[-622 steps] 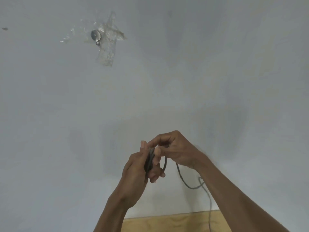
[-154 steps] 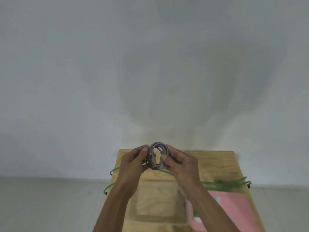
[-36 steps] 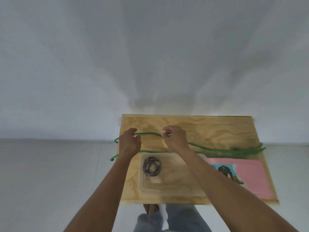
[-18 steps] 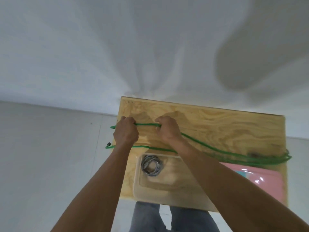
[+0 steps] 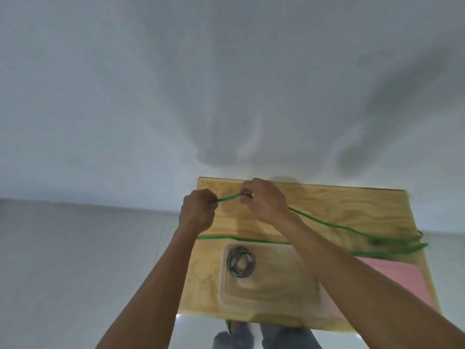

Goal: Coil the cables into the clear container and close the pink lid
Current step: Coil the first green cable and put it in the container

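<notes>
Right now both hands are up over the counter (image 5: pixel 327 205): left hand (image 5: pixel 197 210) & right hand (image 5: pixel 264 201) each pinch the green cable (image 5: pixel 327 222), thin, glossy, running left-right w/ loops at the right edge. Grey cable coil (image 5: pixel 240 261) lies flat inside the clear container (image 5: pixel 271 295), pink lid (image 5: pixel 392 275) beside it.

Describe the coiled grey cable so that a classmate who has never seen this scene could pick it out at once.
Find the wooden table and the clear container lying on its near side. In the container's far left corner lies the grey cable, wound into a small, tight ring. Unlike the green cable, which trails loose across the table, it is grey, neatly coiled and inside the container.
</notes>
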Available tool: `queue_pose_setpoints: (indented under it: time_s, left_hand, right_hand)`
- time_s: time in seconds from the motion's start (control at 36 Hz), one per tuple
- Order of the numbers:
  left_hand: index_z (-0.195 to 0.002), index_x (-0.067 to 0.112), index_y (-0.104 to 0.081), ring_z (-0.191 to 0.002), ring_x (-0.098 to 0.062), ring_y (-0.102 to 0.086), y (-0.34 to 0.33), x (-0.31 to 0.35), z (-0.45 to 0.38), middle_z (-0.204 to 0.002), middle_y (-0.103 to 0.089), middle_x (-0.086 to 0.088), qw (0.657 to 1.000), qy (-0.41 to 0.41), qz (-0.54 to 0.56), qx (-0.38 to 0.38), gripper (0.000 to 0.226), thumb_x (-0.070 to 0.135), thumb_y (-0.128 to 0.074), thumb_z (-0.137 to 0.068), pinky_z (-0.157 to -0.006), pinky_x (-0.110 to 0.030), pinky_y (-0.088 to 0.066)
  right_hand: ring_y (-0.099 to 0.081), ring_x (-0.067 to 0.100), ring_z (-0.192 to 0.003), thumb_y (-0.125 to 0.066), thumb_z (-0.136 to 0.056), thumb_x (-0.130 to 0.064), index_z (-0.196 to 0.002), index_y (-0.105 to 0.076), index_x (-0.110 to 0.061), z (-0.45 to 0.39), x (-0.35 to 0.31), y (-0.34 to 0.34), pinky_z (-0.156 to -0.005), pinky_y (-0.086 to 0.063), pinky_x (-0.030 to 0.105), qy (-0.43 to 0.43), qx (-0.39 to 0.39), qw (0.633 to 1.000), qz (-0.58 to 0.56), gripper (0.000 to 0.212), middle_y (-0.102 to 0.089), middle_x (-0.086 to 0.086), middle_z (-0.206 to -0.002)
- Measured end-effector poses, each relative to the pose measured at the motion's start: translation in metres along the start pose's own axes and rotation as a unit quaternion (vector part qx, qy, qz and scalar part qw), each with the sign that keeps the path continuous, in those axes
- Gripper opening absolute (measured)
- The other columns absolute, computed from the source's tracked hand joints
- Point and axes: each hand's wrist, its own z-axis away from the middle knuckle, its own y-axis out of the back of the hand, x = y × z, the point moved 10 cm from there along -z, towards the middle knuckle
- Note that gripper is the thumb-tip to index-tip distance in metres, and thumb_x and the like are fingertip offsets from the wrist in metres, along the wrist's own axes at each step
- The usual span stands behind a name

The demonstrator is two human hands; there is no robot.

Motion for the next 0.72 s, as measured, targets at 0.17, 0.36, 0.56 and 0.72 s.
queue_pose_setpoints:
  time_s: [0.17,0.36,0.56,0.72]
  left_hand:
    - [-0.108,0.009,-0.073,-0.096,-0.032,-0.068,0.018,-0.007,0.026,-0.109,-0.072,-0.012,1.000,-0.026,0.009,0.007,0.017,0.014,-0.063,-0.095,-0.083,-0.034,-0.053]
    - [-0.102,0.009,-0.075,-0.079,-0.025,-0.058,0.059,0.005,0.054,-0.097,-0.071,-0.010,0.995,-0.056,0.039,0.071,0.025,0.022,-0.055,-0.101,-0.071,-0.029,-0.041]
    - [-0.091,0.016,-0.074,-0.088,-0.017,-0.070,0.082,0.070,0.080,-0.085,-0.076,0.001,0.973,-0.145,0.170,0.063,0.029,0.037,-0.058,-0.099,-0.084,-0.037,-0.054]
    - [-0.093,0.016,-0.077,-0.079,-0.012,-0.071,0.128,0.146,0.104,-0.082,-0.075,-0.001,0.906,-0.219,0.348,0.099,0.031,0.036,-0.055,-0.101,-0.074,-0.035,-0.059]
  right_hand:
    - [-0.062,0.019,-0.087,-0.068,-0.092,-0.027,-0.092,-0.071,-0.022,0.028,-0.047,0.042,-0.072,-0.049,0.036,0.047,0.043,0.997,-0.037,0.006,-0.066,-0.004,-0.093]
    - [-0.061,0.013,-0.083,-0.071,-0.091,-0.027,-0.092,-0.073,-0.020,0.062,-0.071,0.098,-0.076,-0.049,0.033,0.077,0.133,0.979,-0.138,0.006,-0.067,0.000,-0.094]
    - [-0.058,0.003,-0.055,-0.074,-0.089,-0.026,-0.089,-0.074,-0.018,0.087,-0.089,0.173,-0.064,-0.058,0.034,0.087,0.217,0.938,-0.255,0.008,-0.064,-0.011,-0.079]
    - [-0.061,0.014,-0.054,-0.072,-0.092,-0.022,-0.095,-0.071,-0.011,0.091,-0.126,0.238,-0.060,-0.057,0.029,0.140,0.229,0.882,-0.387,0.011,-0.062,-0.002,-0.080]
